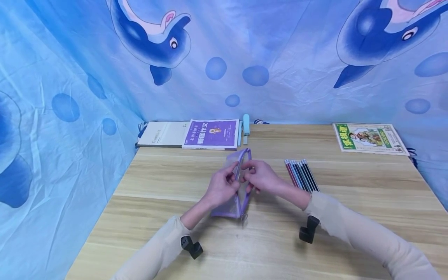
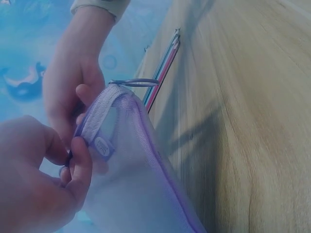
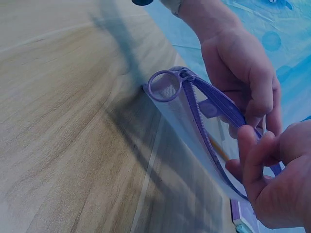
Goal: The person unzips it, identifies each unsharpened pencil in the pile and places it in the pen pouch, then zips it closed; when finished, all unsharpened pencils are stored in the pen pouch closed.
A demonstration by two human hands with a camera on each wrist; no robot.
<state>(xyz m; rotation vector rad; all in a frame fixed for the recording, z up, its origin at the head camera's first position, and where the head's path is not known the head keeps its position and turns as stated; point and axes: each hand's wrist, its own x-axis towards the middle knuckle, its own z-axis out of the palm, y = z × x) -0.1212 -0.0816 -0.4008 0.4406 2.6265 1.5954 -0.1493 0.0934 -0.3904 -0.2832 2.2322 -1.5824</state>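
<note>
One translucent mesh pouch with purple zipped edges (image 1: 227, 207) stands on the light wood-grain table (image 1: 154, 182), its mouth parted, between two hands. The left hand (image 1: 222, 186) pinches the mouth's edge. The right hand (image 1: 263, 177) has curled fingers at this mouth; one cannot tell if its grip holds the fabric. Slim pencils, dark and red (image 1: 301, 175), lie to the right, near the right forearm.

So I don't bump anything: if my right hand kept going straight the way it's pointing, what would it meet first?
Probably the pouch, up against your right hand, then your left hand; exact depth there is hard to judge.
</note>
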